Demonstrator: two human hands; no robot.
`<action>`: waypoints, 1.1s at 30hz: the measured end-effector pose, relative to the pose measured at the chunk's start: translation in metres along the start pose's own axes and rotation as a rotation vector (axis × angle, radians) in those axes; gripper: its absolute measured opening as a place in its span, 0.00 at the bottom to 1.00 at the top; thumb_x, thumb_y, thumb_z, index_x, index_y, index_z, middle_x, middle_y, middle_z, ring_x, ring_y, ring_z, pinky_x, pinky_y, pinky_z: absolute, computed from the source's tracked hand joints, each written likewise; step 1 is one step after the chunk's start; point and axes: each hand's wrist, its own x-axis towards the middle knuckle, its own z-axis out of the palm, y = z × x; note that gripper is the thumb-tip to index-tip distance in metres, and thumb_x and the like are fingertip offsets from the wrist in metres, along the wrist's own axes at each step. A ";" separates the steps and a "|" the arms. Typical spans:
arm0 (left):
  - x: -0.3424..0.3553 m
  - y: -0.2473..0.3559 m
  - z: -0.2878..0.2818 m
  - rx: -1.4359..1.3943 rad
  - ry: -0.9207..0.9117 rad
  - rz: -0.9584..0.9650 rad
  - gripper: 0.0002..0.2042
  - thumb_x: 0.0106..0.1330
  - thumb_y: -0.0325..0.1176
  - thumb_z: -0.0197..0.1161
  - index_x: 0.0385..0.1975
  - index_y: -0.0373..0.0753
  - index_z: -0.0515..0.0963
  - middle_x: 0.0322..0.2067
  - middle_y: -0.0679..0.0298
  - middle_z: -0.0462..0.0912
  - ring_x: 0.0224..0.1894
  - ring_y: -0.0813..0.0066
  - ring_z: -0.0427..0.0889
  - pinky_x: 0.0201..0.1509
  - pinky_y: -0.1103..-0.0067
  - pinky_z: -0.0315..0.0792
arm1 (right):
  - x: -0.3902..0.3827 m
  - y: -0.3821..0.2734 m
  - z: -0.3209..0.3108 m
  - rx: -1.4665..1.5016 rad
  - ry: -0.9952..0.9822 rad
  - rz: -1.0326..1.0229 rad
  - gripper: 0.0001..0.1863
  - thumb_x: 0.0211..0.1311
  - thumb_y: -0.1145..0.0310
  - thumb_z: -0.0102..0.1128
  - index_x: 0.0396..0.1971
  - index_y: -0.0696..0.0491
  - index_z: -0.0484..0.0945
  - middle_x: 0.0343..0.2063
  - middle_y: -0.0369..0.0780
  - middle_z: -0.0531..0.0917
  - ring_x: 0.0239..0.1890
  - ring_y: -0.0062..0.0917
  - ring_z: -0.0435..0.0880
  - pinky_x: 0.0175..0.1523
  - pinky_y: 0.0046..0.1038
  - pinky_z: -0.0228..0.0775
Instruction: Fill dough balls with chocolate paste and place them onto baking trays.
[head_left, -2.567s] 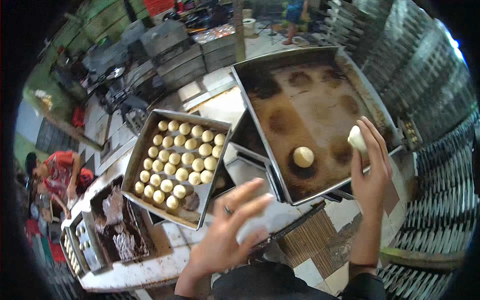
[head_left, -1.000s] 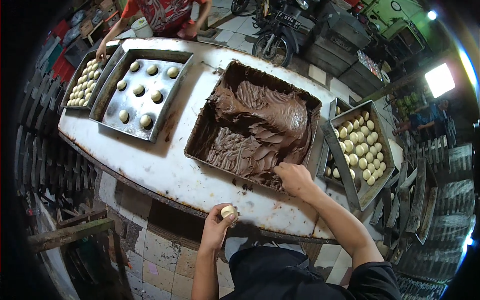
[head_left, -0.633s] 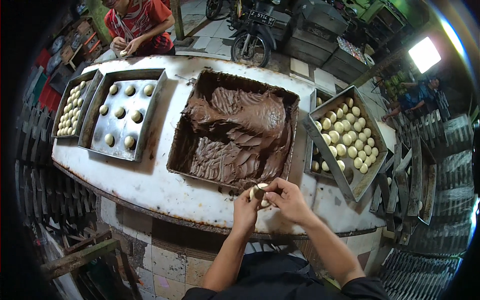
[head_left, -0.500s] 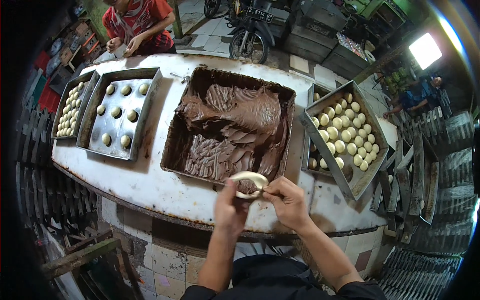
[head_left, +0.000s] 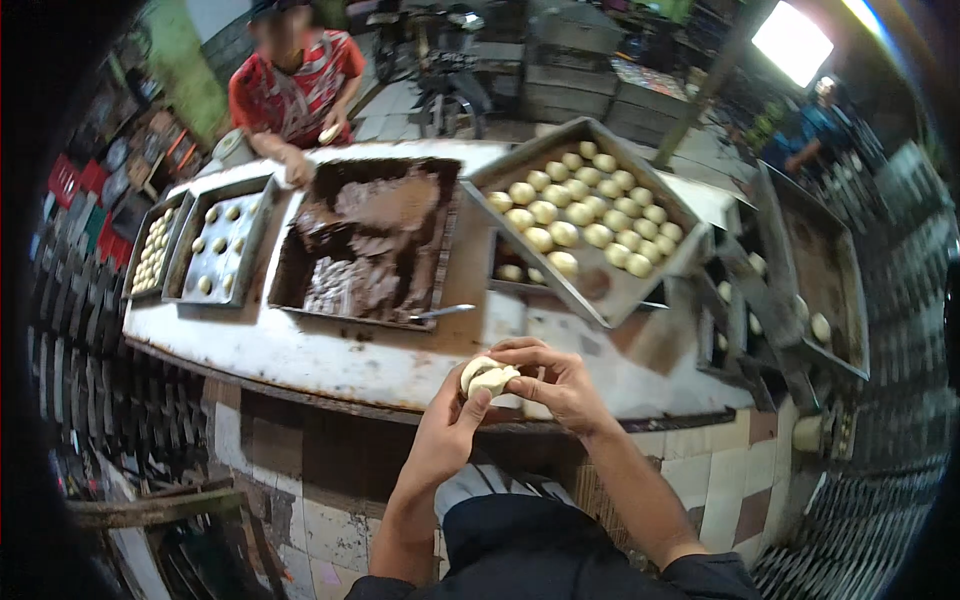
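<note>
Over the table's front edge, both my hands hold one piece of pale dough [head_left: 486, 379]. It is partly folded over, with a dark gap between its edges. My left hand [head_left: 447, 428] supports it from the left, its thumb against the near side. From the right, the fingers and thumb of my right hand [head_left: 556, 384] pinch the dough's rim. Beyond my hands stands a deep metal tray [head_left: 345, 319] of thick brown filling [head_left: 375, 255]. A spatula handle [head_left: 450, 311] juts over its near right corner.
At the right, a tilted tray [head_left: 618, 298] full of dough balls [head_left: 598, 235] rests on another tray. Two trays with dough balls stand left, the nearer being one [head_left: 235, 272]. Stacked trays [head_left: 820, 270] lie far right. Across the table, a person in red [head_left: 300, 95] reaches beside the filling.
The dough, earlier spread open with brown filling showing, is now folded together in my hands. My view has swung right. The person opposite now has an arm reaching over the table.
</note>
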 end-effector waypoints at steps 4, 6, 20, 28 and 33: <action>0.005 -0.034 0.088 0.117 -0.144 0.000 0.18 0.80 0.35 0.52 0.64 0.33 0.68 0.49 0.60 0.79 0.41 0.77 0.81 0.44 0.79 0.80 | -0.120 -0.049 -0.032 -0.048 0.238 -0.226 0.14 0.62 0.85 0.66 0.48 0.61 0.85 0.54 0.42 0.82 0.54 0.23 0.82 0.58 0.24 0.76; 0.012 -0.061 0.129 -0.099 -0.182 0.007 0.17 0.75 0.33 0.54 0.59 0.34 0.70 0.45 0.61 0.79 0.38 0.78 0.79 0.41 0.80 0.78 | -0.165 -0.056 -0.052 -0.112 0.285 -0.288 0.13 0.63 0.85 0.66 0.47 0.61 0.85 0.50 0.41 0.84 0.52 0.22 0.83 0.57 0.24 0.76; 0.015 -0.081 0.247 0.461 -0.270 0.130 0.14 0.80 0.37 0.57 0.47 0.32 0.85 0.39 0.64 0.89 0.43 0.81 0.82 0.49 0.81 0.76 | -0.242 -0.065 -0.090 -0.323 0.801 -0.405 0.08 0.63 0.80 0.70 0.41 0.59 0.86 0.36 0.36 0.85 0.38 0.15 0.84 0.41 0.19 0.78; 0.038 -0.042 0.157 0.604 -0.354 0.356 0.15 0.80 0.33 0.55 0.57 0.32 0.81 0.52 0.54 0.86 0.50 0.72 0.85 0.54 0.77 0.78 | -0.145 -0.041 -0.067 -0.076 0.660 -0.271 0.07 0.63 0.82 0.68 0.39 0.60 0.82 0.36 0.36 0.85 0.35 0.14 0.83 0.40 0.19 0.79; 0.076 -0.027 0.088 0.641 -0.333 -0.096 0.17 0.83 0.37 0.50 0.51 0.30 0.82 0.39 0.58 0.88 0.39 0.78 0.82 0.43 0.77 0.77 | -0.086 -0.035 -0.036 -0.548 0.604 -0.318 0.13 0.60 0.82 0.68 0.46 0.58 0.85 0.37 0.38 0.86 0.38 0.18 0.85 0.41 0.21 0.78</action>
